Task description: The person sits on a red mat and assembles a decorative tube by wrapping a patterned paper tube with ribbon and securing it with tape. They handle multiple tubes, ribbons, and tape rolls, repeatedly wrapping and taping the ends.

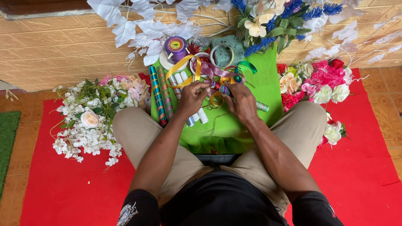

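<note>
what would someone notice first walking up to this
Probably the bright red mat across the floor, with the green cloth laid over it between the seated person's knees. At the centre, the left hand and right hand work a tangle of ribbons over the cloth. Flowers flank them: a white bunch at the person's left knee, a pink and red bunch at the right.

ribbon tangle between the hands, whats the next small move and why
Probably draw one strand free before anything else. Both the left hand and the right hand are pinching into the ribbon tangle, where gold, purple and green strands loop over each other on the green cloth. The purple spool sits just behind, so a freed end could be traced back to it.
</note>
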